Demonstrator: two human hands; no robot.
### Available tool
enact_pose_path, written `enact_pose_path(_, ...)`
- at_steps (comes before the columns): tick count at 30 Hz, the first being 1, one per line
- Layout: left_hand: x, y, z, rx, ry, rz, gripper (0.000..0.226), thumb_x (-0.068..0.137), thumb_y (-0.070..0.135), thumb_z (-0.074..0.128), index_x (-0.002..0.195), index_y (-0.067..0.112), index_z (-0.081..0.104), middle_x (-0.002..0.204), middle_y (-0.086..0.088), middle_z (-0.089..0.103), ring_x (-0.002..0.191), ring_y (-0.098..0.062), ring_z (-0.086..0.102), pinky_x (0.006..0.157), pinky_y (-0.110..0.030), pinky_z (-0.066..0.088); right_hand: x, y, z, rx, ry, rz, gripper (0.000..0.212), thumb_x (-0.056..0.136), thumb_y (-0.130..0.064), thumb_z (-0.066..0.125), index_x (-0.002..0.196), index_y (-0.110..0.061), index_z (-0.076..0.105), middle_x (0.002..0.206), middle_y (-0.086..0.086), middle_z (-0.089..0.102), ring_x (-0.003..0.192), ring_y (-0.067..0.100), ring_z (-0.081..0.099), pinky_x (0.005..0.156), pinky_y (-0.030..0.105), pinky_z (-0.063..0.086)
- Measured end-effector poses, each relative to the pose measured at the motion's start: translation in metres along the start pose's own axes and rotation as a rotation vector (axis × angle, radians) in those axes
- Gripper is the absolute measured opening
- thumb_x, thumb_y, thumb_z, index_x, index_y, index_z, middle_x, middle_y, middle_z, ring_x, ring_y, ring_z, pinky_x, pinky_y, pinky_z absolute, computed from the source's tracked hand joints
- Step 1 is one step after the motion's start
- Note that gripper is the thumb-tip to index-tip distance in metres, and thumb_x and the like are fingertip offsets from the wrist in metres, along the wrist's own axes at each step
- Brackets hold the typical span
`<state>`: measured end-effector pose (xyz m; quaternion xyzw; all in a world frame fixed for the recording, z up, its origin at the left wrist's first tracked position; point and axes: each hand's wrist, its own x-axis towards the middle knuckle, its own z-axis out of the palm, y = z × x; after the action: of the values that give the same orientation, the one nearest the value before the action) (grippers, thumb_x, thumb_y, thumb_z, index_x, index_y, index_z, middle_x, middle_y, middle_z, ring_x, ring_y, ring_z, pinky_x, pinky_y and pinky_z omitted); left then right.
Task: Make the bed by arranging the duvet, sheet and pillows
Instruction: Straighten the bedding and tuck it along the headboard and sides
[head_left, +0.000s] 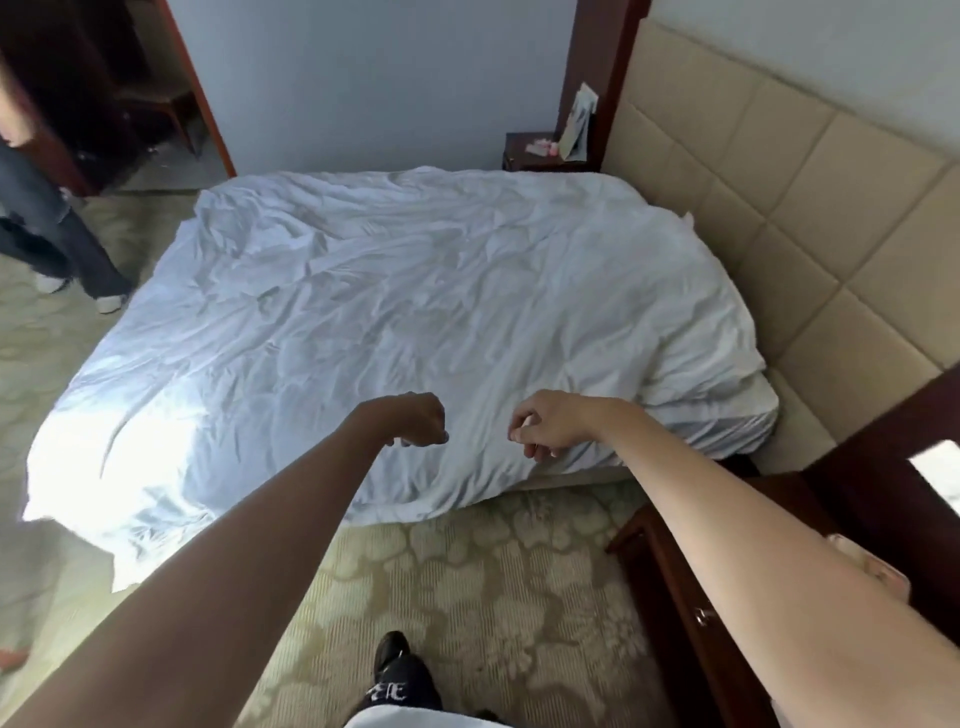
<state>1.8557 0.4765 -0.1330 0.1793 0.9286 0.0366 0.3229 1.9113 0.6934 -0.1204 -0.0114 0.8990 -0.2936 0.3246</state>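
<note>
White duvet (395, 312) near edge: left hand (415, 420) & right hand (545, 423) curled, grip unclear.

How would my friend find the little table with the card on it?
Start at the big tan padded headboard and follow it to the bed's far corner. There, by the pale wall, stands a small dark nightstand. Unlike the dark wooden furniture near the right arm, it holds an upright card and something small and pink.

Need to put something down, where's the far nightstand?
In the head view, the far nightstand sits top right of centre, beyond the bed, against the back wall beside the padded headboard.
</note>
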Motion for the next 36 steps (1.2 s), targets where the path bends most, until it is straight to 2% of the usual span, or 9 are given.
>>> enact_pose_path(4, 0.027, 0.043, -0.007, 0.026, -0.011, 0.070, 0.029, 0.097, 0.035, 0.051, 0.115, 0.016, 0.063, 0.109, -0.013, 0.064, 0.081, -0.022, 0.064, 0.078, -0.036, 0.060, -0.016, 0.041, -0.020, 0.063, 0.054, 0.041, 0.022, 0.102, -0.023, 0.052, 0.114, -0.008, 0.062, 0.096, 0.010, 0.074, 0.090, 0.023, 0.073, 0.067, 0.027, 0.055)
enact_pose_path(7, 0.055, 0.079, -0.013, 0.060, -0.026, 0.129, 0.027, 0.096, 0.036, 0.051, 0.113, 0.019, 0.063, 0.101, -0.008, 0.062, 0.073, -0.017, 0.062, 0.077, -0.035, 0.060, -0.025, 0.073, -0.038, 0.109, 0.096, 0.089, 0.022, 0.102, -0.022, 0.051, 0.114, -0.009, 0.062, 0.094, 0.010, 0.073, 0.088, 0.022, 0.072, 0.065, 0.024, 0.053)
enact_pose_path(12, 0.113, 0.145, -0.033, 0.118, -0.050, 0.241, 0.026, 0.096, 0.036, 0.049, 0.112, 0.020, 0.062, 0.108, -0.010, 0.063, 0.077, -0.022, 0.063, 0.071, -0.034, 0.058, -0.026, 0.132, -0.078, 0.175, 0.171, 0.176, 0.023, 0.101, -0.024, 0.052, 0.114, -0.008, 0.063, 0.093, 0.009, 0.073, 0.081, 0.018, 0.071, 0.071, 0.031, 0.055)
enact_pose_path(16, 0.174, 0.195, -0.056, 0.154, -0.051, 0.333, 0.025, 0.095, 0.034, 0.049, 0.110, 0.020, 0.063, 0.109, -0.012, 0.066, 0.070, -0.022, 0.062, 0.071, -0.033, 0.055, -0.018, 0.179, -0.116, 0.191, 0.212, 0.247, 0.025, 0.102, -0.023, 0.050, 0.114, -0.006, 0.062, 0.092, 0.009, 0.073, 0.079, 0.017, 0.071, 0.062, 0.026, 0.054)
enact_pose_path(21, 0.251, 0.255, -0.095, 0.187, -0.048, 0.429, 0.022, 0.095, 0.032, 0.048, 0.110, 0.022, 0.062, 0.112, -0.010, 0.063, 0.081, -0.027, 0.066, 0.069, -0.032, 0.054, -0.006, 0.230, -0.181, 0.235, 0.265, 0.345, 0.025, 0.101, -0.024, 0.049, 0.116, -0.009, 0.062, 0.097, 0.009, 0.073, 0.083, 0.016, 0.071, 0.071, 0.030, 0.055)
enact_pose_path(24, 0.288, 0.284, -0.120, 0.217, -0.030, 0.490, 0.021, 0.096, 0.035, 0.050, 0.110, 0.025, 0.062, 0.118, -0.007, 0.059, 0.093, -0.028, 0.066, 0.076, -0.035, 0.055, 0.002, 0.258, -0.220, 0.290, 0.353, 0.396, 0.023, 0.101, -0.025, 0.050, 0.113, -0.010, 0.063, 0.096, 0.010, 0.073, 0.085, 0.019, 0.072, 0.078, 0.038, 0.058)
enact_pose_path(26, 0.307, 0.298, -0.135, 0.228, -0.011, 0.526, 0.020, 0.097, 0.034, 0.050, 0.109, 0.024, 0.061, 0.121, -0.007, 0.057, 0.097, -0.028, 0.065, 0.082, -0.038, 0.056, 0.004, 0.274, -0.236, 0.326, 0.413, 0.419, 0.022, 0.102, -0.026, 0.049, 0.111, -0.011, 0.062, 0.095, 0.009, 0.072, 0.081, 0.017, 0.071, 0.076, 0.036, 0.058)
enact_pose_path(30, 0.334, 0.320, -0.151, 0.233, -0.015, 0.575, 0.021, 0.097, 0.031, 0.050, 0.111, 0.021, 0.061, 0.121, -0.007, 0.057, 0.098, -0.027, 0.065, 0.086, -0.041, 0.056, 0.005, 0.298, -0.251, 0.374, 0.429, 0.491, 0.021, 0.103, -0.026, 0.048, 0.110, -0.011, 0.061, 0.097, 0.009, 0.072, 0.077, 0.014, 0.069, 0.067, 0.027, 0.054)
enact_pose_path(36, 0.372, 0.344, -0.157, 0.244, -0.040, 0.605, 0.029, 0.097, 0.031, 0.051, 0.124, 0.021, 0.055, 0.126, -0.008, 0.056, 0.109, -0.025, 0.059, 0.088, -0.034, 0.050, 0.012, 0.333, -0.262, 0.439, 0.444, 0.580, 0.018, 0.102, -0.025, 0.049, 0.110, -0.014, 0.062, 0.094, 0.007, 0.073, 0.075, 0.012, 0.068, 0.064, 0.025, 0.053)
